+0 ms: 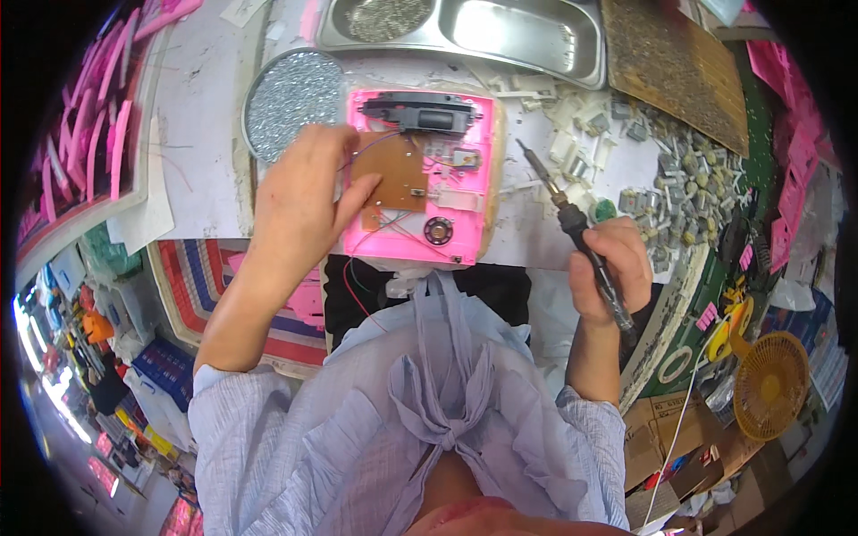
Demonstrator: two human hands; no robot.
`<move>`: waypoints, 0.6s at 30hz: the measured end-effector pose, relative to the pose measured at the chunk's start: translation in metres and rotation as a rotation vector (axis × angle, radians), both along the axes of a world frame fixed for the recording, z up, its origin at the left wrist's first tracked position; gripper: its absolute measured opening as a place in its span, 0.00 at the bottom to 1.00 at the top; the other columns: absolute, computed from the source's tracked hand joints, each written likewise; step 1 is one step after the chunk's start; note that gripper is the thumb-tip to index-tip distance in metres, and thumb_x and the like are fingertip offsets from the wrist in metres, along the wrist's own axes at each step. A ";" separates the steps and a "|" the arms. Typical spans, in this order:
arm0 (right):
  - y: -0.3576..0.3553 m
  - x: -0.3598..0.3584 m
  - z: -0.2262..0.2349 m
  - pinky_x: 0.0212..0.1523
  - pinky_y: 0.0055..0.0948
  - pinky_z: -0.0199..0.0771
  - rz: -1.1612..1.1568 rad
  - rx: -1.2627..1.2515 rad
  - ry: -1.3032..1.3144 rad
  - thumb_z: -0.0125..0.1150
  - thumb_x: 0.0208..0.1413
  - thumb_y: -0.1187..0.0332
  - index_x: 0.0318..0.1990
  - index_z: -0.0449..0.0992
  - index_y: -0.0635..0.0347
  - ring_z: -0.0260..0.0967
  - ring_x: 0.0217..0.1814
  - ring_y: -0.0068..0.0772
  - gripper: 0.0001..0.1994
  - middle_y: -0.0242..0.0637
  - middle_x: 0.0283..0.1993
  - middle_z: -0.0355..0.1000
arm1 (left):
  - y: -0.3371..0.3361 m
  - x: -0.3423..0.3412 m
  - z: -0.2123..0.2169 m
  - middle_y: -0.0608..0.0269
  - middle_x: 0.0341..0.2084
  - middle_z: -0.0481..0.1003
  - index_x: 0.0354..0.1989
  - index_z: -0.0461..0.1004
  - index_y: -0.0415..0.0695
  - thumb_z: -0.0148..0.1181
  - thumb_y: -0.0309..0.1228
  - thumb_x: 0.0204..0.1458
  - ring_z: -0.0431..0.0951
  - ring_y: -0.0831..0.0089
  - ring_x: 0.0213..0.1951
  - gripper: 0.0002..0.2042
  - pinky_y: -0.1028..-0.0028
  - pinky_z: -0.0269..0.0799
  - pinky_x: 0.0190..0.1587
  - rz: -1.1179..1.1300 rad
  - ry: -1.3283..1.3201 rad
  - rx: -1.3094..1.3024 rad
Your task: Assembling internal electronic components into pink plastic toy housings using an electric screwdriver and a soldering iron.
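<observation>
Fingers of the left hand (pixel 308 192) lie spread and flat across the brown circuit board (pixel 389 174), pinning it against the pink plastic housing (pixel 420 174) so that neither shifts on the white desk (pixel 206 152); the hand is open, pressing rather than gripping. The housing lies face down at the desk's near edge, directly in front of the person, its inside turned up so the board, the black mechanism (pixel 420 114) along its far side, the small round speaker (pixel 438 230) near its front edge and the thin red wires (pixel 357 286) trailing over the edge are all within reach. The right hand (pixel 612 268) is closed around the handle of a soldering iron (pixel 572 214), held like a pen, with its tip angled toward the housing but apart from it, hovering just to the right. A round tin of tiny silvery parts (pixel 290 94) sits just beyond the left hand, a steel tray (pixel 527 31) farther back, and loose grey components (pixel 679 179) lie scattered on the right, handy to the iron hand.
</observation>
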State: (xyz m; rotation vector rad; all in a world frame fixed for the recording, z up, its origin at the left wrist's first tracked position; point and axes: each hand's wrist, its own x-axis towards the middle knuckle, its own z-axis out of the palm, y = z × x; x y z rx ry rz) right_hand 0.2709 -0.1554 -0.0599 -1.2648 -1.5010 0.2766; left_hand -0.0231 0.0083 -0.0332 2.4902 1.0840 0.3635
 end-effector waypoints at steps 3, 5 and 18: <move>0.007 -0.003 -0.001 0.29 0.33 0.68 0.029 0.027 0.022 0.72 0.47 0.78 0.43 0.79 0.69 0.69 0.27 0.39 0.14 0.44 0.31 0.73 | -0.012 -0.014 -0.008 0.54 0.36 0.77 0.49 0.73 0.39 0.70 0.26 0.51 0.80 0.58 0.35 0.18 0.63 0.76 0.38 -0.003 0.093 0.007; 0.012 -0.007 0.001 0.29 0.33 0.68 0.037 0.040 0.019 0.72 0.48 0.77 0.43 0.78 0.69 0.69 0.27 0.39 0.14 0.43 0.30 0.73 | -0.005 -0.012 -0.005 0.56 0.34 0.78 0.43 0.76 0.39 0.69 0.25 0.53 0.81 0.61 0.32 0.10 0.64 0.76 0.34 -0.058 0.062 0.096; 0.048 -0.056 0.016 0.39 0.26 0.77 -0.047 -0.200 0.326 0.70 0.55 0.76 0.55 0.78 0.65 0.78 0.37 0.29 0.19 0.41 0.38 0.80 | 0.003 0.040 -0.018 0.62 0.31 0.82 0.40 0.81 0.36 0.67 0.24 0.58 0.82 0.82 0.30 0.05 0.76 0.80 0.29 0.251 -0.790 -0.805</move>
